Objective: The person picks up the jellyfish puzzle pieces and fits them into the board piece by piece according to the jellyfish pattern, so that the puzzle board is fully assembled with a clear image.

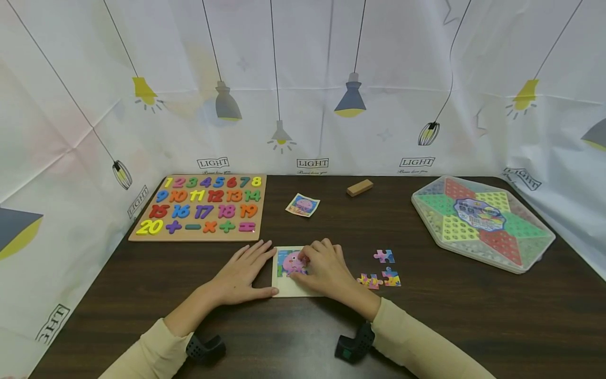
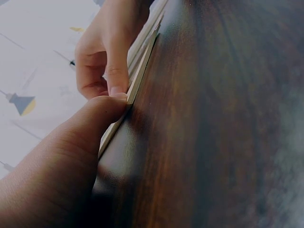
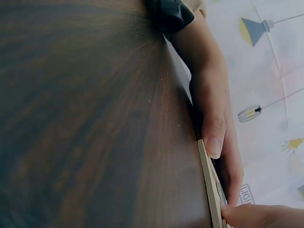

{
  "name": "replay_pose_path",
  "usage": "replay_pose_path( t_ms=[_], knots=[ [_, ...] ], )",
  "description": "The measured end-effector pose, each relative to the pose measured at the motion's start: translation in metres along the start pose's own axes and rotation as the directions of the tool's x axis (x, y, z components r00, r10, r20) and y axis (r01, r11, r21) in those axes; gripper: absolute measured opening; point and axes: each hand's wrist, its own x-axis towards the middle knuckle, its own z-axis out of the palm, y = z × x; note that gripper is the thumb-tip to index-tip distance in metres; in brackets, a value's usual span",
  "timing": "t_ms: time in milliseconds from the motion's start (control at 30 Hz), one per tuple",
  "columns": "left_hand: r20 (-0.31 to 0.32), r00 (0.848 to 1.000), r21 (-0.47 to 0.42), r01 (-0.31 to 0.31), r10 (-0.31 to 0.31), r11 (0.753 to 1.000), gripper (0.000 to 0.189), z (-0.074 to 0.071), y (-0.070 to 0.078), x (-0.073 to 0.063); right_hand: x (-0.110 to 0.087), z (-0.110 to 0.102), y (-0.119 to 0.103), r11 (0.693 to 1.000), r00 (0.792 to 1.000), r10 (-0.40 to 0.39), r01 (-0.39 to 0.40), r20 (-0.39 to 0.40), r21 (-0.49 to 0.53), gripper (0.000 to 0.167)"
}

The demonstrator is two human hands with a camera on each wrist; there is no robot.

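Note:
A pale wooden puzzle board (image 1: 286,287) lies on the table in front of me, its upper part filled with jigsaw pieces showing a pink octopus (image 1: 290,263). My left hand (image 1: 243,277) rests palm down with spread fingers at the board's left side, the thumb touching its lower-left corner. Over the board's right part, my right hand (image 1: 326,271) pinches a jigsaw piece with thumb and curled fingers, which mostly hide it. In the left wrist view, the right thumb (image 2: 116,71) points down at the board beside the left thumb (image 2: 107,111). Loose jigsaw pieces (image 1: 391,277) lie right of the board.
Behind my left hand lies a number board (image 1: 199,227) with colourful numerals. A small octopus picture card (image 1: 303,205) and a wooden block (image 1: 360,188) sit farther back. At the right is a hexagonal game box (image 1: 483,223). A printed cloth (image 1: 303,63) hangs behind the table.

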Motion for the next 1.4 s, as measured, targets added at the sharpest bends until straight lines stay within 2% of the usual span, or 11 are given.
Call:
replay_pose_path(
  t_ms=[367,900,1200,1400],
  knots=[
    [-0.003,1.0,0.005,-0.004,0.004,1.0,0.091,0.0,0.0,0.001,0.0,-0.001,0.001,1.0,1.0,-0.003,0.003,-0.01,-0.018,0.034],
    [-0.005,1.0,-0.004,-0.007,0.007,1.0,0.091,-0.001,0.0,0.002,-0.001,0.0,0.002,0.999,1.0,0.023,-0.023,-0.008,0.046,0.031],
    [-0.001,1.0,-0.002,-0.009,0.009,1.0,0.09,-0.001,0.0,0.001,-0.002,-0.001,0.005,0.998,0.999,0.009,-0.011,0.032,0.065,0.033],
    [-0.001,1.0,-0.005,-0.012,0.012,1.0,0.091,-0.001,0.0,0.0,-0.004,-0.005,0.01,0.993,0.998,-0.002,-0.005,0.06,0.117,0.035]
  ],
)
